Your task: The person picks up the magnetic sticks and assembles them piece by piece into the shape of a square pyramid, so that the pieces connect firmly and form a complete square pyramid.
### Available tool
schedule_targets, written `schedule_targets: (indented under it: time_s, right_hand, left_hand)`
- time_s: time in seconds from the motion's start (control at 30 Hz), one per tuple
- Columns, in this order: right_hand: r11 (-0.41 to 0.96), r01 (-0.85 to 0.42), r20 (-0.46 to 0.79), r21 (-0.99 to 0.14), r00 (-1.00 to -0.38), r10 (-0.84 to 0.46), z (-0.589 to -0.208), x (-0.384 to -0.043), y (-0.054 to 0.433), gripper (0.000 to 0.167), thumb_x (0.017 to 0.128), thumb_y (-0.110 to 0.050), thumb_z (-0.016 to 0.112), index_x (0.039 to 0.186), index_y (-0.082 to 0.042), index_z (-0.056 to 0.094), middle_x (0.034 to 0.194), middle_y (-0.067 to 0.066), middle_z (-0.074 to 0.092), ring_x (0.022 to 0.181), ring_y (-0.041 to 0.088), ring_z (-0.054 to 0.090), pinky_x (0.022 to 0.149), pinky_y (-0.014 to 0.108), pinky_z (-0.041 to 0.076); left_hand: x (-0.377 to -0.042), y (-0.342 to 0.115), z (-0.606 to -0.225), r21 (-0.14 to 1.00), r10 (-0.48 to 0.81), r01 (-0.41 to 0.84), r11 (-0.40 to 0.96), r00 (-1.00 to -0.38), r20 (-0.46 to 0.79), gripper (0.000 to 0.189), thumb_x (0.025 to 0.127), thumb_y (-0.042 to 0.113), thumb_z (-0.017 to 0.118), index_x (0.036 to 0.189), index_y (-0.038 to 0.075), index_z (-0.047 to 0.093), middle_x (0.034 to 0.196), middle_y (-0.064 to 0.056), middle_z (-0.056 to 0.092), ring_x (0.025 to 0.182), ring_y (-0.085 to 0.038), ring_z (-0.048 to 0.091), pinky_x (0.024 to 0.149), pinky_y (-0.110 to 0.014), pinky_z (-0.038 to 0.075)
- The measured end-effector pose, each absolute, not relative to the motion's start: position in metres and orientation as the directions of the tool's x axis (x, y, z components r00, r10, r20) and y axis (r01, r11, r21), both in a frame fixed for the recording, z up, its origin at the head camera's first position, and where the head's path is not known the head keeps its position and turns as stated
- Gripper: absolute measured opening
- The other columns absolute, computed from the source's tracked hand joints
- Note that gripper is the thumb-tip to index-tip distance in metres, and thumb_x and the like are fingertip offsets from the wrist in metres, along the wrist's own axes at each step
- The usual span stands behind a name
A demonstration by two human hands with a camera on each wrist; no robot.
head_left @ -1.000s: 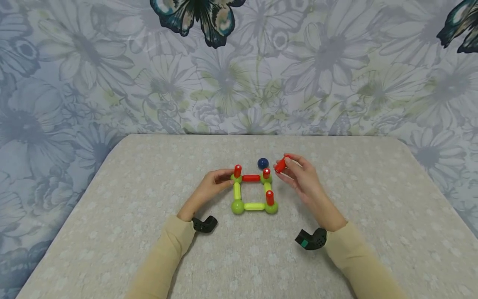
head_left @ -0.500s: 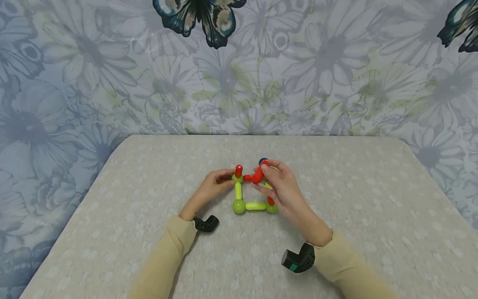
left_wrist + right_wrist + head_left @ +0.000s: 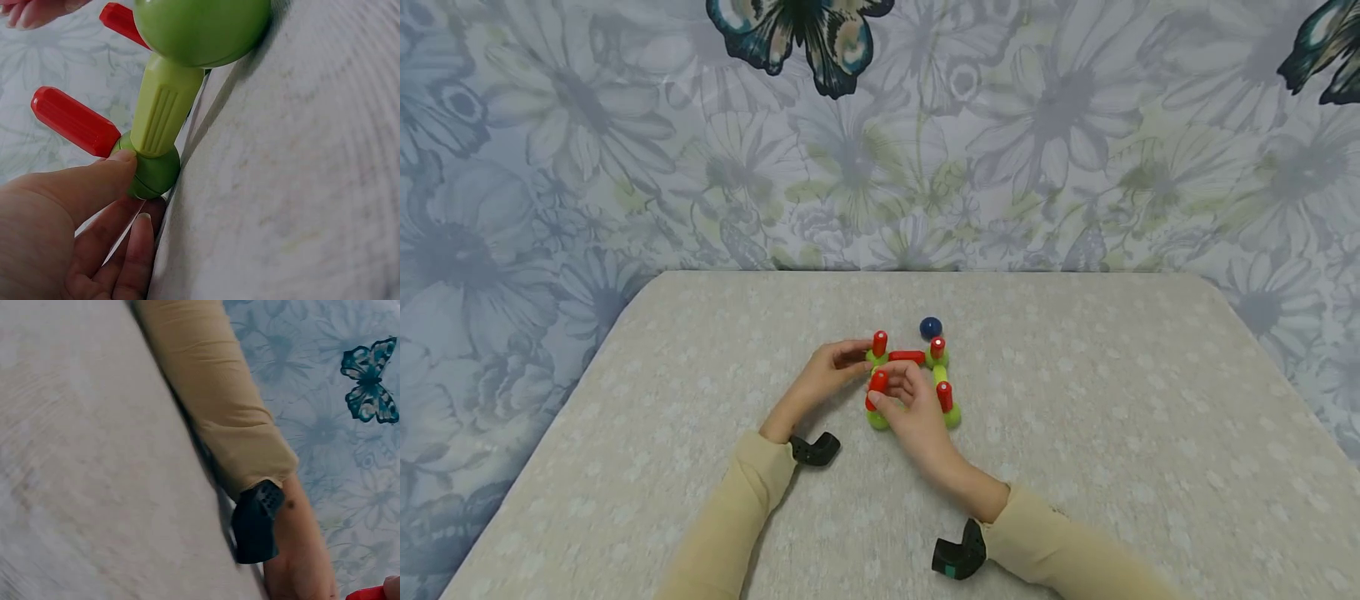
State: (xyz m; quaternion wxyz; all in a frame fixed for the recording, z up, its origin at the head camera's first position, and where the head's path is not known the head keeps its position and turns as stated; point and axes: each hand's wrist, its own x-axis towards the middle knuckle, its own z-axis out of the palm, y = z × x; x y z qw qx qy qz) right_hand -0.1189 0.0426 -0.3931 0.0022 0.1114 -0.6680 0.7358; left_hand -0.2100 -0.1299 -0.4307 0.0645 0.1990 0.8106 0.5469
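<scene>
A square frame of green balls joined by short sticks lies on the table in the head view. My left hand [image 3: 831,375] pinches its far-left green ball [image 3: 153,175], thumb on the near side. Above that ball stands a red stick [image 3: 75,122]. My right hand [image 3: 917,417] holds another red stick [image 3: 877,383] over the near-left green ball [image 3: 877,419]; whether the two touch cannot be told. Red sticks also stand on the far-right ball [image 3: 937,360] and the near-right ball [image 3: 953,415]. The right hand hides part of the frame.
A loose dark blue ball [image 3: 930,327] rests just behind the frame's far-right corner. Both wrists carry black camera mounts, the left one [image 3: 816,450] low over the cloth-covered table [image 3: 1112,375]. Behind the table hangs a flowered backdrop [image 3: 1037,167].
My right hand has carried its red stick from beside the far-right corner leftward and nearer, over the near-left ball. The left hand keeps its place on the far-left ball.
</scene>
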Motion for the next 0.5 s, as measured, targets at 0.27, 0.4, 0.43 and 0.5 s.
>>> schedule_targets:
  time_s: [0.27,0.4,0.43,0.5]
  right_hand:
    - [-0.100,-0.215,0.223,-0.971,-0.972,-0.070,-0.408,-0.115,0.037,0.029,0.085,0.008,0.064,0.111,0.005,0.053,0.103,0.016,0.057,0.097,0.029,0.056,0.085,0.033,0.048]
    - [-0.085,-0.211,0.215,-0.974,-0.975,-0.049,-0.410,-0.116,0.036,0.029,0.085,0.008,0.064,0.112,0.004,0.055,0.107,0.015,0.057,0.100,0.029,0.056,0.088,0.036,0.047]
    - [-0.087,-0.208,0.213,-0.974,-0.976,-0.050,-0.409,-0.116,0.036,0.030,0.085,0.008,0.064,0.113,0.004,0.055,0.109,0.016,0.057,0.102,0.029,0.055,0.089,0.037,0.046]
    - [-0.082,-0.213,0.219,-0.973,-0.974,-0.063,-0.404,-0.114,0.036,0.033,0.084,0.010,0.063,0.116,0.006,0.053,0.113,0.020,0.055,0.106,0.031,0.054,0.092,0.041,0.044]
  left_hand:
    - [-0.208,-0.129,-0.430,0.902,0.395,0.278,0.331,-0.909,0.135,0.037,0.090,0.006,0.064,0.123,-0.006,0.057,0.116,-0.019,0.061,0.102,-0.029,0.059,0.085,-0.039,0.048]
    - [-0.210,-0.128,-0.429,0.900,0.390,0.283,0.332,-0.910,0.142,0.036,0.089,0.005,0.064,0.122,-0.007,0.058,0.115,-0.018,0.061,0.101,-0.029,0.059,0.085,-0.039,0.048]
    - [-0.210,-0.128,-0.428,0.900,0.389,0.284,0.331,-0.910,0.144,0.035,0.089,0.004,0.064,0.122,-0.007,0.058,0.115,-0.019,0.061,0.102,-0.030,0.059,0.085,-0.039,0.048]
    - [-0.208,-0.127,-0.423,0.900,0.392,0.292,0.322,-0.907,0.154,0.034,0.089,0.001,0.064,0.120,-0.010,0.058,0.115,-0.021,0.060,0.102,-0.033,0.059,0.086,-0.041,0.047]
